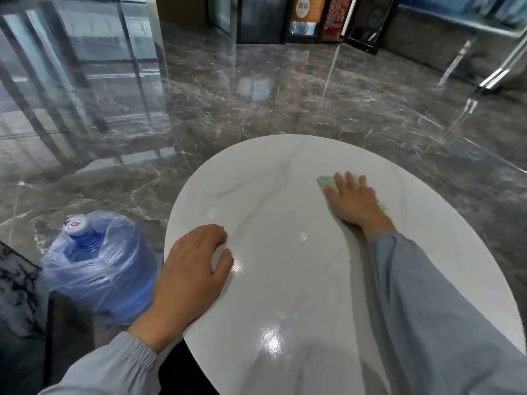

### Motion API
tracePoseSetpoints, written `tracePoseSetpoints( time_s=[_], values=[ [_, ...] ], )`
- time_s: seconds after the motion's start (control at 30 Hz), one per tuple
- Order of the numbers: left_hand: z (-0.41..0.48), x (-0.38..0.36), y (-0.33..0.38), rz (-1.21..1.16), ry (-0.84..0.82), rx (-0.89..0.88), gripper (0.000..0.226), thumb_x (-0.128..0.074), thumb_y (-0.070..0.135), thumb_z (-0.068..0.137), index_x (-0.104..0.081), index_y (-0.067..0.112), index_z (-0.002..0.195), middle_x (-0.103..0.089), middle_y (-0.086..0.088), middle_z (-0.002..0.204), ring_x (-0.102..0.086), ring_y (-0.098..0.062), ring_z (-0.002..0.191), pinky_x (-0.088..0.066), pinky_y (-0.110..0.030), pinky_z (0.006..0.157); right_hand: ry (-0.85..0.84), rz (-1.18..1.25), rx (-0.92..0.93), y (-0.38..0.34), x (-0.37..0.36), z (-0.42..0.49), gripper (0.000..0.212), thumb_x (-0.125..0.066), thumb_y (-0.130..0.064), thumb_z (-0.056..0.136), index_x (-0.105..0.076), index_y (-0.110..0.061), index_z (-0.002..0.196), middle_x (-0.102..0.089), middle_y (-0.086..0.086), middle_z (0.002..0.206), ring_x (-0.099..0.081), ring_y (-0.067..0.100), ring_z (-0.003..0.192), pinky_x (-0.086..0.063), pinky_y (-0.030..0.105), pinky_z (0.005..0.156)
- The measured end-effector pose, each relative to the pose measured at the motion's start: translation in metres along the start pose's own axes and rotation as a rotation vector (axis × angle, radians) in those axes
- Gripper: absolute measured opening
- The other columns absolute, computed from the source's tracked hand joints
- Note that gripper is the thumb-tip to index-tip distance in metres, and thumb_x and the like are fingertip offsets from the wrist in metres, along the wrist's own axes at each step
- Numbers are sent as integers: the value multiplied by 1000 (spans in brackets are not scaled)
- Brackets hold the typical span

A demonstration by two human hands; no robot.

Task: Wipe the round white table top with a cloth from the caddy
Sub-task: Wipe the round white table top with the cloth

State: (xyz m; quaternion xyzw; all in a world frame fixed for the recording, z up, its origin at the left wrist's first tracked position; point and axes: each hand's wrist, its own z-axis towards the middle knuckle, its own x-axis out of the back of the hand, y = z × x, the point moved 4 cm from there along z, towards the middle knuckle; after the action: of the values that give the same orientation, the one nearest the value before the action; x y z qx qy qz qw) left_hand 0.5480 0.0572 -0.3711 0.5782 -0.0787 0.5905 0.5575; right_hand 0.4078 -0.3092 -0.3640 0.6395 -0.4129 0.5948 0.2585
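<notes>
Cloth (325, 183) is pinned under the flat right hand (353, 201) on the white bench (285, 280), left hand (194, 266) resting loosely curled, empty.

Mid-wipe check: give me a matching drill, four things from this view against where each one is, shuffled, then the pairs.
1 left hand
2 right hand
3 cloth
4 water jug

A on the floor, left of the table
B pressed flat on the cloth
C resting at the table's near left edge
D under a hand, far right of the table

Pairs: 1-C, 2-B, 3-D, 4-A
</notes>
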Motion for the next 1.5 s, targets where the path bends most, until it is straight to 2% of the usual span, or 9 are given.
tracePoseSetpoints(
  time_s=[0.1, 0.23, 0.37, 0.57, 0.83, 0.97, 1.07, 1.3, 1.5],
  values=[
    [-4, 2, -1, -127, 89, 50, 44, -52, 36, 94, -50, 23, 136, -51, 14, 132, -53, -10, 121, -35, -19, 102, -13, -87, 274, -102, -25, -24, 67, -19, -61, 105, -7, -33, 165, 1, 0, 173, 5, 35, 158, -4, 52, 125],
    [-7, 9, -1, -205, 254, 46, 46, -54, 24, 95, -43, 15, 139, -43, -3, 146, -42, -26, 140, -38, -48, 117, -75, -119, 644, -210, -58, -94, 67, -23, -62, 105, -7, -37, 164, 5, -5, 173, 13, 26, 158, 5, 49, 125],
    [-9, 14, 0, -246, 291, 80, 43, -50, 19, 95, -45, 11, 137, -42, -7, 146, -39, -23, 141, -29, -36, 121, -79, -164, 872, -225, -67, -128, 67, -25, -57, 104, -6, -35, 164, 4, -4, 173, 12, 23, 158, 5, 46, 125],
    [-7, 10, -4, -192, 235, 90, 43, -47, 33, 99, -45, 18, 139, -42, -2, 149, -40, -22, 142, -34, -44, 119, -80, -60, 599, -179, -47, -95, 68, -27, -66, 103, -10, -40, 164, 1, -10, 173, 7, 18, 159, -3, 46, 127],
    [-6, 6, -2, -126, 168, 42, 36, -49, 34, 98, -48, 22, 132, -50, 3, 138, -47, -22, 132, -38, -44, 114, 17, 42, -108, 66, 0, -67, 69, -20, -66, 102, -10, -36, 164, 0, -4, 173, 3, 28, 159, -6, 52, 126],
    [-5, 4, 2, -68, 145, -27, 39, -47, 38, 98, -53, 17, 131, -54, 0, 134, -48, -24, 133, -35, -41, 114, 5, 59, -253, 100, 5, -80, 69, -18, -63, 103, -6, -34, 165, 4, -1, 173, 7, 32, 158, -1, 54, 126],
    [-4, 3, 2, -39, 142, -42, 39, -48, 37, 98, -55, 16, 130, -55, 0, 132, -49, -25, 132, -37, -44, 112, 3, 35, -161, 50, -5, -83, 68, -17, -61, 104, -4, -33, 165, 6, 0, 173, 10, 34, 158, 1, 54, 126],
    [-4, 5, -1, -131, 172, 0, 38, -45, 36, 101, -51, 19, 135, -54, 0, 135, -47, -23, 131, -33, -36, 111, -56, -54, 417, -140, -58, -155, 68, -22, -64, 104, -5, -36, 164, 7, -5, 173, 16, 26, 157, 6, 52, 125],
    [-4, 7, -3, -190, 172, 24, 41, -39, 41, 103, -52, 21, 136, -54, 3, 137, -47, -20, 131, -29, -31, 111, -87, -12, 561, -124, -55, -179, 69, -25, -69, 102, -7, -41, 163, 5, -12, 172, 14, 14, 157, 6, 40, 126]
  ],
)
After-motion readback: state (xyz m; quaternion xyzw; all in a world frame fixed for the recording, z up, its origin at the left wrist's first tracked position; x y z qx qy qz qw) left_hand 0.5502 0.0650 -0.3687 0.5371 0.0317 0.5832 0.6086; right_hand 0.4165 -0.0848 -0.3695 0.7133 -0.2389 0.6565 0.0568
